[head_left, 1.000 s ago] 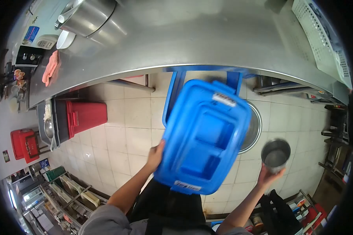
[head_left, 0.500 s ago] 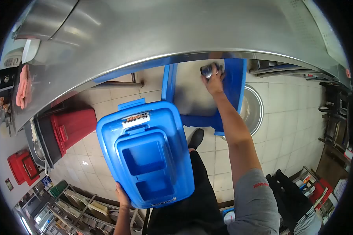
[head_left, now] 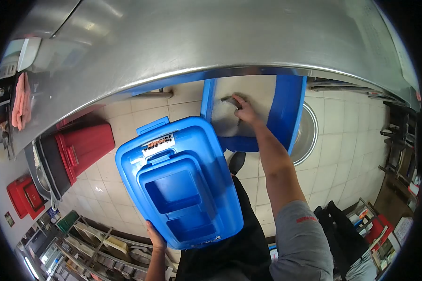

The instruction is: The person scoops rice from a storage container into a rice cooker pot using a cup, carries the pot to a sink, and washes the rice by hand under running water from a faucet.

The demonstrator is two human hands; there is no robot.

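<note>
A blue lid (head_left: 173, 182) with two recessed panels is held at its lower left edge by my left hand (head_left: 155, 235), fingers closed on the rim. Under the steel counter stands a blue bin (head_left: 288, 105) holding a pale grainy material (head_left: 258, 89). My right hand (head_left: 244, 110) is down inside the bin with its fingers closed round the metal cup, which is mostly sunk in the grains; only part of its rim shows.
The steel counter (head_left: 211, 37) overhangs the bin. A round metal basin (head_left: 307, 133) sits right of it on the tiled floor. At the left are a red bin (head_left: 91, 147) and a pink cloth (head_left: 21, 100). Another person's dark-clad legs (head_left: 342, 234) are at lower right.
The lid swung to the left, off the bin. My right hand reached into the bin with the cup, then moved left and lower in the grains.
</note>
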